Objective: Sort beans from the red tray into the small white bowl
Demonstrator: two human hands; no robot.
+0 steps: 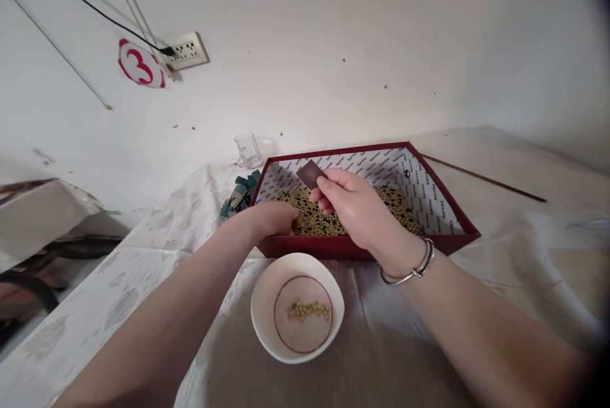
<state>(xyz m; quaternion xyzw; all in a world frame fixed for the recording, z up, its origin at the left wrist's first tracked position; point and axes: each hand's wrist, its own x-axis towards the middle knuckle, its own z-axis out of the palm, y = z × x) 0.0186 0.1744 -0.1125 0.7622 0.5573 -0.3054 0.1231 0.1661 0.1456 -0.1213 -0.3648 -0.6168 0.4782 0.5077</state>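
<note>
A dark brown rectangular card [311, 174] is pinched between the thumb and fingers of my right hand [350, 201], raised above the box. My left hand [280, 216] reaches over the front left rim into the box, its fingers curled down near the beans; what they hold, if anything, is hidden. Yellow and dark beans [324, 222] cover the floor of the red box [333, 248], which has a printed white lining. In front of the box stands a white bowl [263, 316] with a small cluster of yellow beans [311, 310] on its bottom.
Left of the box lies a pile of dark green strips [242, 192], with a clear glass [248, 151] behind it. A thin brown stick [486, 177] extends to the right. A pale cloth [157, 287] covers the table, and a wall socket [187, 52] is above.
</note>
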